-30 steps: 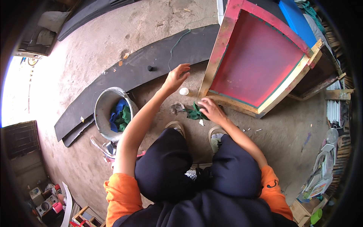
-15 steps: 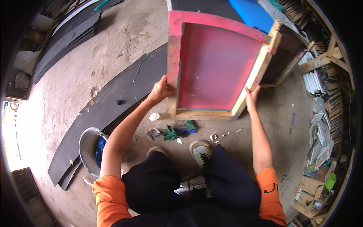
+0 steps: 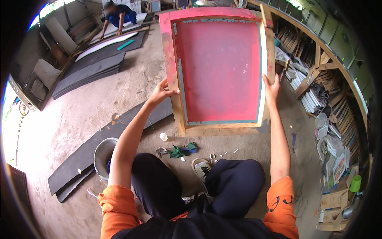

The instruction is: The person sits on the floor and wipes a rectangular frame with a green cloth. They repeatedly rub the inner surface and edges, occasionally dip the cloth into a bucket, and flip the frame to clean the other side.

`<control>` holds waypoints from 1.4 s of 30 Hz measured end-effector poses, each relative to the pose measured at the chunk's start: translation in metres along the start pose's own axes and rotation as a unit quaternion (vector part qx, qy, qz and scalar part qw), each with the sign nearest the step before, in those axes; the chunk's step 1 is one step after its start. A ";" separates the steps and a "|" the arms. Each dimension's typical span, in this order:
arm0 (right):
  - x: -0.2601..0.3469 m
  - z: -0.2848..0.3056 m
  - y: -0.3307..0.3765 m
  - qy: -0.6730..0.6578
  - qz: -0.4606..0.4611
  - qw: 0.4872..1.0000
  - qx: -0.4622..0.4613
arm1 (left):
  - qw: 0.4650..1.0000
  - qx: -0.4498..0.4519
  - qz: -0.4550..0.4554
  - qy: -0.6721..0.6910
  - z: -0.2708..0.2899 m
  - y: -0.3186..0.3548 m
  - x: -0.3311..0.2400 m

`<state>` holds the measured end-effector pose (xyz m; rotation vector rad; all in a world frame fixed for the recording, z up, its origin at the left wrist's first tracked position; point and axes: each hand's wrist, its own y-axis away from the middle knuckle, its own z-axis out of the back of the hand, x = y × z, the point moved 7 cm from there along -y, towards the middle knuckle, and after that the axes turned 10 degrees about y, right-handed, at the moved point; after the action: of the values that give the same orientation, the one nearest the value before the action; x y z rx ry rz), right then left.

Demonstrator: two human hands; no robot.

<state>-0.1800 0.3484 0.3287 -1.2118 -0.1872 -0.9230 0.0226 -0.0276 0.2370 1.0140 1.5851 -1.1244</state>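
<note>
A wooden screen-printing frame (image 3: 181, 126) with pink-stained mesh (image 3: 219, 71) is held up in front of me. Pink paint covers its top and upper left side, while the lower wood is bare. My left hand (image 3: 162, 92) grips the left side, thumb across the front. On the right side, my right hand (image 3: 271, 88) is closed round the edge at about the same height. Below the frame, on the floor, lie green and blue rags (image 3: 181, 150) and a small white cup-like container (image 3: 163, 137).
A grey bucket (image 3: 102, 155) stands by my left forearm, beside long black sheets (image 3: 71, 167). Far left, a crouching person (image 3: 119, 18) reaches over stacked dark sheets (image 3: 89, 73). Along the right are wooden racks (image 3: 314, 79), a cardboard box (image 3: 333, 201) and a green cup (image 3: 355, 183).
The screen-printing frame has been raised and turned more squarely toward me, away from the items behind it. My view has tilted up, bringing the crouching person into sight.
</note>
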 end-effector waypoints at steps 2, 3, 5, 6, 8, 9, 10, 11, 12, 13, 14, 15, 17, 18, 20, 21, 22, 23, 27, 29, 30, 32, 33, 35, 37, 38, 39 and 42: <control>0.041 0.016 -0.010 0.015 -0.005 1.000 0.009 | 0.996 -0.069 0.018 0.051 0.003 0.017 -0.023; 0.063 0.013 -0.010 0.022 -0.011 0.999 0.022 | 0.994 -0.063 -0.055 0.072 0.017 0.019 -0.029; 0.090 0.013 -0.009 0.047 -0.018 0.999 0.017 | 0.948 -0.099 -0.024 0.300 0.017 0.039 -0.017; 0.093 0.013 -0.011 0.055 0.000 0.998 0.018 | 0.950 -0.094 -0.005 0.298 0.008 0.048 -0.022; 0.091 0.011 -0.013 0.066 0.026 0.997 0.038 | 0.951 -0.086 0.037 0.296 -0.016 0.068 -0.038; 0.088 0.007 -0.011 0.049 0.022 0.997 0.061 | 0.953 -0.110 0.026 0.280 -0.022 0.079 -0.049; 0.086 -0.001 -0.009 0.029 0.017 0.996 0.085 | 0.957 -0.114 0.009 0.267 -0.017 0.083 -0.055; 0.084 -0.010 -0.009 0.009 0.013 0.994 0.109 | 0.960 -0.117 -0.008 0.255 -0.011 0.085 -0.058; 0.084 -0.017 -0.008 0.006 0.001 0.994 0.108 | 0.957 -0.121 -0.019 0.263 -0.008 0.086 -0.060; 0.085 -0.017 -0.009 0.080 0.005 0.994 0.079 | 0.954 -0.123 -0.030 0.273 -0.006 0.085 -0.061; 0.086 -0.018 -0.007 0.155 0.008 0.987 0.048 | 0.950 -0.124 -0.040 0.282 -0.006 0.084 -0.060; 0.091 -0.018 -0.008 0.234 0.010 0.972 0.015 | 0.940 -0.162 -0.079 0.291 -0.012 0.083 -0.060; 0.136 -0.019 -0.004 0.148 0.121 0.976 -0.100 | 0.927 -0.187 -0.148 0.288 -0.046 0.080 -0.076; 0.173 -0.031 0.007 0.067 0.206 0.970 -0.113 | 0.917 -0.191 -0.183 0.300 -0.053 0.077 -0.078; 0.238 -0.054 0.039 -0.107 0.202 0.973 -0.007 | 0.914 -0.216 -0.228 0.257 -0.070 0.076 -0.087; 0.268 -0.055 0.055 -0.148 0.211 0.966 0.011 | 0.915 -0.225 -0.249 0.224 -0.073 0.076 -0.094; 0.289 -0.055 0.065 -0.174 0.224 0.959 0.023 | 0.915 -0.245 -0.251 0.198 -0.078 0.075 -0.099; 0.291 -0.070 0.072 -0.202 0.174 0.962 0.056 | 0.913 -0.250 -0.260 0.190 -0.077 0.073 -0.099; 0.279 -0.082 0.085 -0.257 0.056 0.957 0.125 | 0.887 -0.352 -0.282 0.101 -0.100 0.069 -0.108; 0.283 -0.077 0.086 -0.218 0.023 0.961 0.170 | 0.892 -0.345 -0.234 0.177 -0.106 0.071 -0.102; 0.283 -0.076 0.083 -0.227 0.028 0.961 0.153 | 0.881 -0.364 -0.241 0.184 -0.109 0.071 -0.104; 0.277 -0.069 0.080 -0.191 0.039 0.970 0.145 | 0.893 -0.362 -0.233 0.134 -0.120 0.076 -0.107; 0.271 -0.069 0.080 -0.221 0.001 0.962 0.160 | 0.901 -0.361 -0.220 0.098 -0.128 0.081 -0.112; 0.257 -0.070 0.076 -0.202 -0.026 0.963 0.176 | 0.896 -0.348 -0.264 0.079 -0.140 0.083 -0.117; 0.260 -0.057 0.077 -0.245 -0.032 0.961 0.124 | 0.892 -0.346 -0.289 0.028 -0.145 0.082 -0.114; 0.261 -0.054 0.078 -0.221 -0.028 0.965 0.138 | 0.901 -0.354 -0.249 -0.015 -0.145 0.081 -0.106; 0.262 -0.052 0.080 -0.197 -0.025 0.968 0.152 | 0.890 -0.360 -0.280 -0.019 -0.146 0.085 -0.108; 0.258 -0.054 0.076 -0.187 -0.025 0.966 0.174 | 0.899 -0.348 -0.266 -0.014 -0.148 0.087 -0.108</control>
<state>0.0186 0.1744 0.4032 -1.0446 -0.6583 -0.6613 0.0996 0.1243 0.3468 0.0817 2.0852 -0.7776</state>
